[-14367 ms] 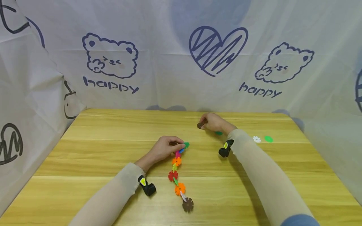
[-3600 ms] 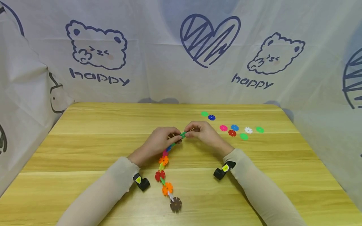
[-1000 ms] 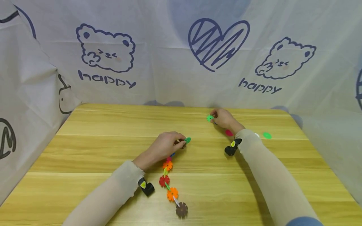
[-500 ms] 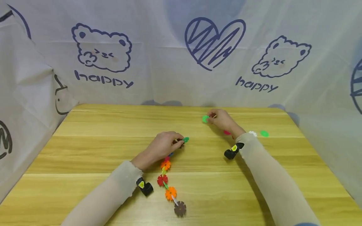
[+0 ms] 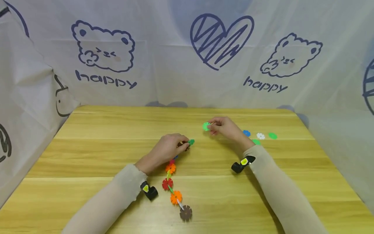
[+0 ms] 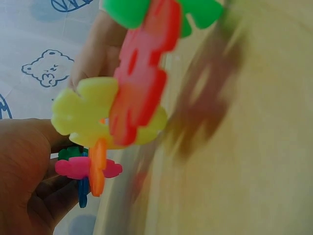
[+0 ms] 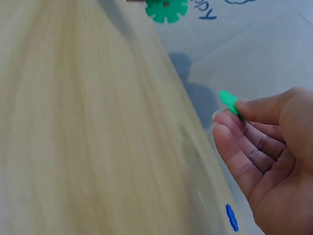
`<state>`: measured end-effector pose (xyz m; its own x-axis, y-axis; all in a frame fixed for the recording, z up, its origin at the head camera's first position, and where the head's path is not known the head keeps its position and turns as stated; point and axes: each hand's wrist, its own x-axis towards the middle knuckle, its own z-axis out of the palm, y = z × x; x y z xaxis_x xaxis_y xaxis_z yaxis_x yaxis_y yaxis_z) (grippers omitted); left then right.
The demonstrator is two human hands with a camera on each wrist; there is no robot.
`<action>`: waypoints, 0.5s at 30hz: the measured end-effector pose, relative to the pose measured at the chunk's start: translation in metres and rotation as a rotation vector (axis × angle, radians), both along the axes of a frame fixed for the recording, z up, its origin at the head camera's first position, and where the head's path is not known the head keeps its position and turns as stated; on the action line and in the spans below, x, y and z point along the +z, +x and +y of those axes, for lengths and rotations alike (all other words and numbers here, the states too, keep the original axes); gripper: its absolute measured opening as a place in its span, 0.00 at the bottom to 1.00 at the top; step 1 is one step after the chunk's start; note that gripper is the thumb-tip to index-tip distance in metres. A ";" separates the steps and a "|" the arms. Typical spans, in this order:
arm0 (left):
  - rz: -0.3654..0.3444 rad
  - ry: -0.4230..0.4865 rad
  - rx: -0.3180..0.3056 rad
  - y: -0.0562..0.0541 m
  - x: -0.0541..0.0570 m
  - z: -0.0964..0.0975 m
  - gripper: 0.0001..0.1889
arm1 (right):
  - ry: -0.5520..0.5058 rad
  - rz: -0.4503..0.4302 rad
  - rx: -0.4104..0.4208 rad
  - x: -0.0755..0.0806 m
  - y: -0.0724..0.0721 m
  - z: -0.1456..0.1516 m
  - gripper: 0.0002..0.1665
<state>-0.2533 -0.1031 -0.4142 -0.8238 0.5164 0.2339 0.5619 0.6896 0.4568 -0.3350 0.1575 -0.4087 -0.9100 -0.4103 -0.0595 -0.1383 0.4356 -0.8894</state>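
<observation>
A chain of interlocking snowflake discs runs down the table, from a dark green disc (image 5: 191, 142) through orange and red (image 5: 167, 184) to a brown disc (image 5: 185, 213) near the front. My left hand (image 5: 165, 149) grips the chain's far end by a brown disc, with the dark green one poking out past the fingertips. In the left wrist view, a red disc (image 6: 142, 78) and a yellow disc (image 6: 85, 105) loom close to the camera. Between thumb and fingers my right hand (image 5: 228, 129) pinches a loose light green disc (image 5: 206, 126), raised off the table, apart from the chain.
Loose discs lie beyond the right forearm: a blue disc (image 5: 246, 133), a white disc (image 5: 261, 136) and green discs (image 5: 273, 136). The right wrist view shows a dark blue disc (image 7: 232, 218) near the table's edge. A printed white cloth (image 5: 163, 71) hangs behind the wooden table (image 5: 117, 123).
The right hand has brought the light green disc leftward from the back, nearer the left hand. Over the longer span, a brown and the dark green disc joined the chain; loose discs appeared at right.
</observation>
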 end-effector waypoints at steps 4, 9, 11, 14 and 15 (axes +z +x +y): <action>-0.003 0.002 -0.001 0.000 0.000 0.000 0.10 | -0.044 -0.037 0.005 0.003 0.008 -0.005 0.17; -0.012 0.007 0.004 0.000 0.001 0.001 0.10 | -0.095 -0.073 0.031 0.004 0.016 -0.009 0.17; -0.013 0.008 0.008 0.000 0.001 0.001 0.10 | -0.100 -0.086 0.041 0.003 0.017 -0.010 0.18; -0.014 0.009 0.013 0.000 0.000 0.001 0.10 | -0.100 -0.093 0.054 0.003 0.020 -0.012 0.18; -0.014 0.009 0.015 0.000 0.000 0.001 0.10 | -0.102 -0.093 0.058 0.003 0.020 -0.013 0.18</action>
